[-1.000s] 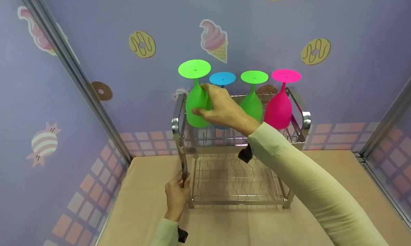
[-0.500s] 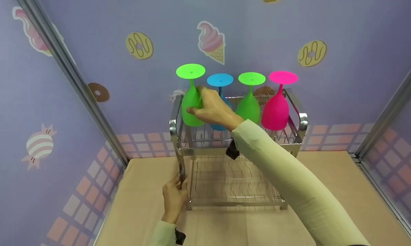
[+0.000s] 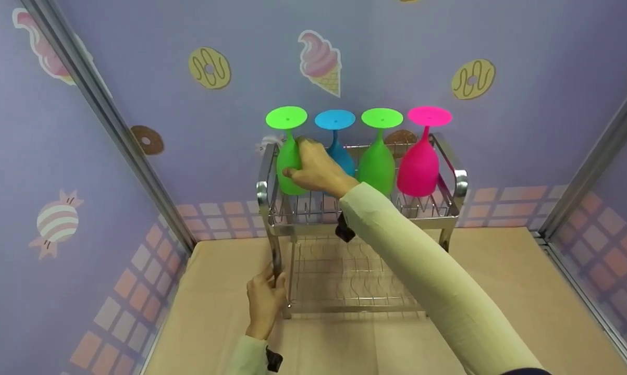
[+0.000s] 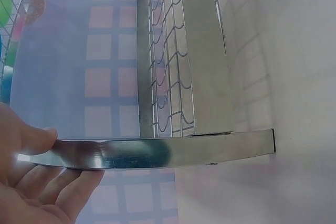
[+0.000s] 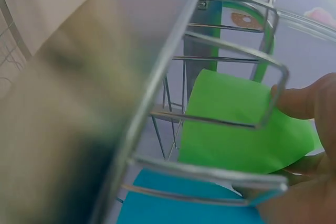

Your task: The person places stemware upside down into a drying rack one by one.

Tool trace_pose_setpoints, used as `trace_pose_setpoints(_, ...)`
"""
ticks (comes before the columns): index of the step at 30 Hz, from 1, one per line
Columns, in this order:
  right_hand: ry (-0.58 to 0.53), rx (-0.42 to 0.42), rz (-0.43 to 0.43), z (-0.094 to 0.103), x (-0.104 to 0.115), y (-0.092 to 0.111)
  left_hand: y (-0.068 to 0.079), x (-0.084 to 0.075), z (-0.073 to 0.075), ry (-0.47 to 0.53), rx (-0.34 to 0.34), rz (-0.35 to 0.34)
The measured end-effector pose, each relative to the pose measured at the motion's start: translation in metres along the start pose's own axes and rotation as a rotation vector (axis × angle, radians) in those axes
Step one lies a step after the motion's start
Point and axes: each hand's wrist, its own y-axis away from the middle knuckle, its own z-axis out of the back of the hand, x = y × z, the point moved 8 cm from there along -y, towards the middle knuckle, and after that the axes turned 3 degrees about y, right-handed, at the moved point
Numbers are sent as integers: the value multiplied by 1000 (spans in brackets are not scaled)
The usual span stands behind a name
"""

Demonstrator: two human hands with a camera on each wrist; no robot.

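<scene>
My right hand (image 3: 318,167) holds a green goblet (image 3: 287,119) upside down at the left end of the upper tier of a metal dish rack (image 3: 323,229). In the right wrist view the green bowl (image 5: 231,114) lies between thumb and fingers, behind the rack's wire loops. To its right stand an upside-down blue goblet (image 3: 335,120), a second green goblet (image 3: 377,169) and a pink goblet (image 3: 418,169). Lower down, my left hand (image 3: 265,302) grips the rack's left front upright (image 4: 121,153), thumb on one side and fingers on the other.
The rack's lower wire tier (image 3: 355,271) holds nothing that I can see. Beige cloth (image 3: 224,276) covers the table under the rack. A patterned purple wall (image 3: 396,62) stands close behind, and side panels with metal posts (image 3: 105,114) flank the table.
My right hand has lowered the left green goblet into the upper tier, so its base now sits level with the others. The left hand keeps its grip on the upright.
</scene>
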Motion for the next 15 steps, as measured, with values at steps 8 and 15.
trace_pose_setpoints(8,34,17,-12,-10,7,-1,3,2,0,-34,16,21)
trace_pose_setpoints(15,46,14,-24,-9,7,3,3,4,1,-37,9,31)
